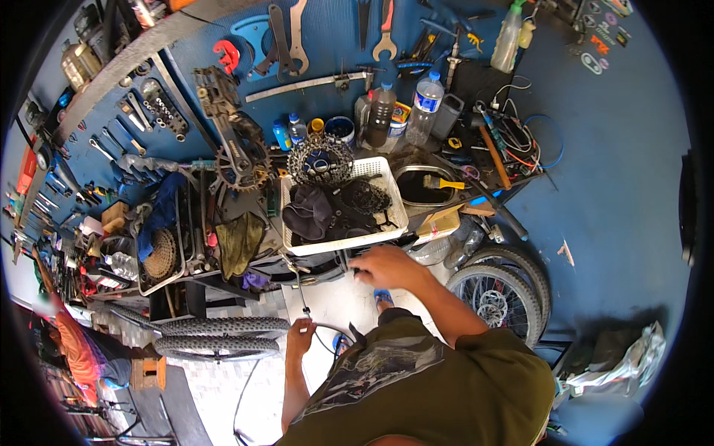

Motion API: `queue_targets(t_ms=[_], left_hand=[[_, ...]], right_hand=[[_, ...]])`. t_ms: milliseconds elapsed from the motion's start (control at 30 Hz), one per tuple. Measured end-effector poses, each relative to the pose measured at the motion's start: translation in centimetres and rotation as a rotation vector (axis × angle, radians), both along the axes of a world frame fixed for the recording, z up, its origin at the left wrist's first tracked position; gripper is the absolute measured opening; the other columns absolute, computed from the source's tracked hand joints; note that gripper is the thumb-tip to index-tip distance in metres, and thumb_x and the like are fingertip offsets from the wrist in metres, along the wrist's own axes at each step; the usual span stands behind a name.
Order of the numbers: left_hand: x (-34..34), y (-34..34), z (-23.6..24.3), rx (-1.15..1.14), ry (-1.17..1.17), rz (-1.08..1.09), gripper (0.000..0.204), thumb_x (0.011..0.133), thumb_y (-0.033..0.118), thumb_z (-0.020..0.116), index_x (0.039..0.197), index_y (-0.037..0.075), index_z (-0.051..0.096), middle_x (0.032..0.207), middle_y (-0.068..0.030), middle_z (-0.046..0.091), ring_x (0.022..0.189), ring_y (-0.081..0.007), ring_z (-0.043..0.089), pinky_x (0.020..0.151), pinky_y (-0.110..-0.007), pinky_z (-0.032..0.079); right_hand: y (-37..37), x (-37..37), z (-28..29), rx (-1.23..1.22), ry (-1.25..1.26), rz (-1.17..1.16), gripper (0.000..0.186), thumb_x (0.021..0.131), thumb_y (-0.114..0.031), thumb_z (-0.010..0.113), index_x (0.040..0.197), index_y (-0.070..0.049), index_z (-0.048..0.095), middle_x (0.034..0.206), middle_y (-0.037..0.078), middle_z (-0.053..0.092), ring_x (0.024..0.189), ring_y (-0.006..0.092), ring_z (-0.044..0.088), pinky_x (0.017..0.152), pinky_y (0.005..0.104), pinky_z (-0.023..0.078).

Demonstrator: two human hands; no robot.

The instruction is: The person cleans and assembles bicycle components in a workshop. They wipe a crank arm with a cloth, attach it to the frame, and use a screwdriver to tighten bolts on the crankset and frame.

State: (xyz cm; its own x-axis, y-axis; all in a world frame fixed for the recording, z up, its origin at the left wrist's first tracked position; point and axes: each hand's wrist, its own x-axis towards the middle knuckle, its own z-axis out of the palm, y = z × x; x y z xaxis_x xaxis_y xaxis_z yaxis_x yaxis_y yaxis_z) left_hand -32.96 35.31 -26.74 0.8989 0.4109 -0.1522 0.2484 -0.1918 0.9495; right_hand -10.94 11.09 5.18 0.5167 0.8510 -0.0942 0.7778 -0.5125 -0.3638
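My left hand (300, 336) is closed in a pinch on a thin black cable (320, 339) below the bench edge. Just above its fingertips sits a small dark fitting (306, 311), with a thin line running up from it toward the bench. The cable's other part curves to the right, in front of my body. My right hand (388, 267) is at the bench's front edge with its fingers curled around something dark that I cannot make out. Beside it, black curved bicycle parts (320, 269) lie under the tray's front rim.
A white basket (346, 244) holds a cassette (320, 160), a chainring and a dark cloth. To its right are an oval metal pan (425, 175) with a yellow brush and several bottles. Bicycle wheels (494, 297) lean at right; tires (223, 334) lie left. Another person (82, 346) is far left.
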Motion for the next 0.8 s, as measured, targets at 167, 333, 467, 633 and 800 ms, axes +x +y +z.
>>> queue_targets(t_ms=[167, 333, 467, 633, 800], left_hand=[[7.4, -4.7, 8.7, 0.006, 0.118, -0.055, 0.036, 0.097, 0.027, 0.076, 0.123, 0.002, 0.068, 0.115, -0.0161, 0.076, 0.1, -0.0262, 0.076, 0.084, -0.037, 0.06], [8.9, -8.2, 9.9, -0.079, 0.127, 0.015, 0.035, 0.098, 0.024, 0.076, 0.123, 0.0, 0.068, 0.111, -0.015, 0.076, 0.1, -0.0218, 0.074, 0.085, -0.035, 0.06], [7.9, -10.3, 9.2, -0.172, 0.202, 0.039, 0.041, 0.097, 0.026, 0.077, 0.127, 0.001, 0.066, 0.112, -0.019, 0.076, 0.094, -0.0281, 0.076, 0.079, -0.038, 0.06], [6.7, -10.9, 9.2, -0.164, 0.207, 0.066, 0.041, 0.097, 0.026, 0.077, 0.126, 0.0, 0.065, 0.113, -0.0215, 0.075, 0.094, -0.0291, 0.077, 0.078, -0.04, 0.06], [6.1, -9.2, 9.1, -0.066, 0.169, 0.108, 0.041, 0.097, 0.027, 0.077, 0.126, 0.0, 0.065, 0.115, -0.0217, 0.075, 0.095, -0.0314, 0.077, 0.081, -0.04, 0.061]], right_hand=[[-4.7, 6.2, 0.9, 0.036, -0.031, -0.137, 0.037, 0.095, -0.031, 0.071, 0.126, -0.012, 0.074, 0.102, 0.016, 0.076, 0.095, 0.0376, 0.072, 0.082, 0.0494, 0.056], [-5.4, 10.3, 1.7, 0.144, 0.098, -0.071, 0.035, 0.097, -0.027, 0.072, 0.128, -0.013, 0.074, 0.101, 0.014, 0.077, 0.09, 0.0338, 0.073, 0.079, 0.0448, 0.056], [-4.0, 13.2, 1.7, 0.205, 0.037, -0.015, 0.032, 0.098, -0.026, 0.071, 0.127, -0.014, 0.074, 0.102, 0.012, 0.077, 0.09, 0.0322, 0.073, 0.079, 0.0438, 0.058], [1.0, 14.5, 1.0, 0.321, -0.021, 0.089, 0.034, 0.099, -0.024, 0.07, 0.132, -0.015, 0.071, 0.121, 0.01, 0.072, 0.098, 0.031, 0.072, 0.081, 0.044, 0.058], [9.6, 15.4, -1.7, 0.269, -0.056, 0.205, 0.073, 0.091, -0.032, 0.08, 0.157, -0.022, 0.05, 0.158, 0.015, 0.046, 0.114, 0.0328, 0.068, 0.09, 0.0446, 0.059]])
